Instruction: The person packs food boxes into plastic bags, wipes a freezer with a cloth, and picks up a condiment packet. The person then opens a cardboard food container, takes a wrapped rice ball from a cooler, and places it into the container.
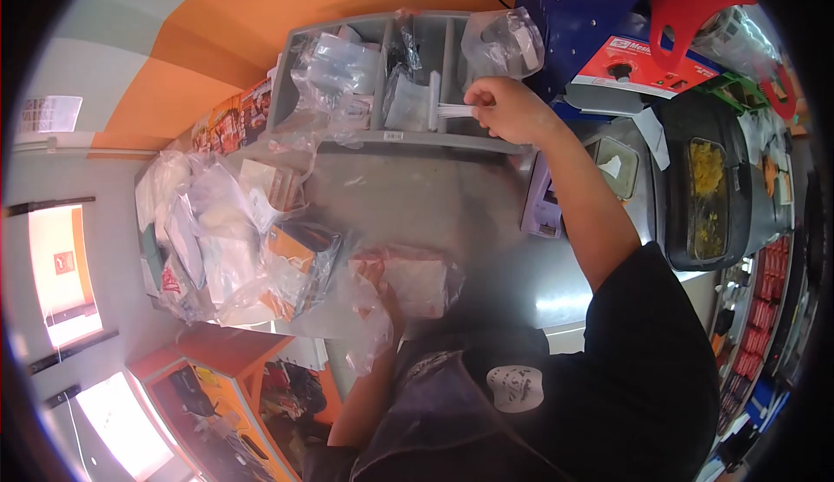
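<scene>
My right hand (508,110) reaches over the front edge of a grey divided tray (356,135). Its thumb and fingers pinch a few thin white strips (453,110), whose far ends meet a narrow white piece (433,100) in a tray compartment. Below, my left hand (380,287) is closed on a clear plastic bag (369,334), which partly covers its fingers. Beside that hand, a plastic-wrapped white packet (417,284) with reddish edges lies at the front of the metal counter (391,187).
Wrapped packs and bags (226,230) are heaped at the left. A blue machine (582,30) with a red control panel stands behind on the right. Further right are a small dish (615,168) and a black container (708,187) with yellow food showing through its window.
</scene>
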`<state>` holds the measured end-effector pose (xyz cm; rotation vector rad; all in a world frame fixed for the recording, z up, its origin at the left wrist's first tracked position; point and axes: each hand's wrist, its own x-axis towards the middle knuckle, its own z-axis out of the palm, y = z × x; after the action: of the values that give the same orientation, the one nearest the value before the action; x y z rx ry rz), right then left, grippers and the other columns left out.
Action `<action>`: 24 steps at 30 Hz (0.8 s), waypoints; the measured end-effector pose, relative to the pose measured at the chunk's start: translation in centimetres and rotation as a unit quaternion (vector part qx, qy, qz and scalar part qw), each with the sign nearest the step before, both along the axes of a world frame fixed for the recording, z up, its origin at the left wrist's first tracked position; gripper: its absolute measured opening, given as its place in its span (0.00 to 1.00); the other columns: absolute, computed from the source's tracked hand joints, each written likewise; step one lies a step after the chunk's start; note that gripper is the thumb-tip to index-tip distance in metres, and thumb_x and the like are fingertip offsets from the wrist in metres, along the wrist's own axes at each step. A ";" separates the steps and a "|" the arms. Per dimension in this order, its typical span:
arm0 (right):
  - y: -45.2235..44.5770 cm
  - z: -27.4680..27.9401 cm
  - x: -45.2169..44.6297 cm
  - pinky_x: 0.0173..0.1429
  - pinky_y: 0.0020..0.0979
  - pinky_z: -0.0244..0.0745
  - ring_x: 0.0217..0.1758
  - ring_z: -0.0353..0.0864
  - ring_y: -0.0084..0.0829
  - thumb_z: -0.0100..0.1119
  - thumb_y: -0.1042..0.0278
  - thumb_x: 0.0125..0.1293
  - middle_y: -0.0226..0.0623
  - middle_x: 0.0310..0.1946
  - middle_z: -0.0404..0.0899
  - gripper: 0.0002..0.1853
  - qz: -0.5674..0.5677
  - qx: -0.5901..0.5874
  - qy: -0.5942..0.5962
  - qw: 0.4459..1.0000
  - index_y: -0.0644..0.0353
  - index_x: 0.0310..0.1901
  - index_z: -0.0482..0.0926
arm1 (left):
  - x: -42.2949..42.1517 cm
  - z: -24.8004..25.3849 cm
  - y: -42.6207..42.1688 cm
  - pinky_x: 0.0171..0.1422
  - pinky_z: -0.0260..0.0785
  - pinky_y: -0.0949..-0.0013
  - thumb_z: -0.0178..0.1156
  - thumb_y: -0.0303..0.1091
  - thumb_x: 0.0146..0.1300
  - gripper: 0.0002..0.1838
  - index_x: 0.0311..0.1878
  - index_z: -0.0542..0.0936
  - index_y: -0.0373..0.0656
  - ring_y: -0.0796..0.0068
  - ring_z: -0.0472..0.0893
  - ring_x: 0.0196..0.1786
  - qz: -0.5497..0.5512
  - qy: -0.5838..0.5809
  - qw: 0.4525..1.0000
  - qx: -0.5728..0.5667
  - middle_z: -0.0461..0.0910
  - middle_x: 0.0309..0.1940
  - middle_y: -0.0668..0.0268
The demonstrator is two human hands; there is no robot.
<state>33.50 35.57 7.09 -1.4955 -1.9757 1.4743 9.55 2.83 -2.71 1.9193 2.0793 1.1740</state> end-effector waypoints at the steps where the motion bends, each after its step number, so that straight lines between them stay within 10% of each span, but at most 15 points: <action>1: -1.4 0.8 0.0 0.44 0.29 0.79 0.40 0.84 0.25 0.62 0.73 0.64 0.35 0.38 0.84 0.11 -0.011 -0.007 0.051 0.999 0.63 0.48 0.79 | -0.1 -0.5 -0.1 0.69 0.64 0.50 0.43 0.38 0.77 0.21 0.64 0.72 0.35 0.48 0.74 0.63 0.009 -0.013 0.999 -0.030 0.78 0.57 0.51; 4: -5.7 -1.9 -0.7 0.49 0.28 0.78 0.42 0.83 0.22 0.67 0.73 0.62 0.32 0.39 0.84 0.12 -0.018 -0.071 0.274 0.959 0.64 0.47 0.80 | -0.6 -1.3 -0.8 0.69 0.63 0.51 0.44 0.45 0.78 0.25 0.66 0.71 0.35 0.49 0.75 0.62 -0.001 -0.049 0.993 -0.109 0.78 0.57 0.52; 9: -16.6 -5.3 -5.9 0.50 0.27 0.78 0.45 0.82 0.24 0.67 0.76 0.63 0.31 0.42 0.83 0.14 0.040 -0.055 0.266 0.962 0.64 0.50 0.78 | 0.3 1.0 2.1 0.70 0.61 0.54 0.43 0.58 0.77 0.34 0.65 0.70 0.34 0.54 0.73 0.63 -0.068 -0.300 0.947 -0.095 0.76 0.58 0.53; 18: -25.1 -3.5 -8.0 0.53 0.30 0.79 0.48 0.83 0.26 0.65 0.78 0.64 0.35 0.44 0.84 0.13 -0.073 -0.001 0.283 0.956 0.65 0.49 0.77 | 0.4 2.1 1.6 0.69 0.64 0.63 0.51 0.49 0.77 0.26 0.63 0.71 0.34 0.68 0.72 0.63 -0.040 -0.514 0.844 -0.150 0.75 0.60 0.58; 24: -27.7 -4.2 -7.6 0.55 0.30 0.79 0.51 0.84 0.28 0.65 0.77 0.64 0.38 0.48 0.84 0.16 -0.115 -0.004 0.231 0.966 0.65 0.53 0.77 | -0.1 1.2 1.4 0.67 0.65 0.64 0.48 0.52 0.78 0.28 0.62 0.73 0.33 0.69 0.74 0.60 -0.181 -0.420 0.874 -0.164 0.76 0.56 0.59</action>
<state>25.90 7.84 2.93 -1.1954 -1.4733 1.5543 9.46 4.26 -1.48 1.2209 1.2779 1.1633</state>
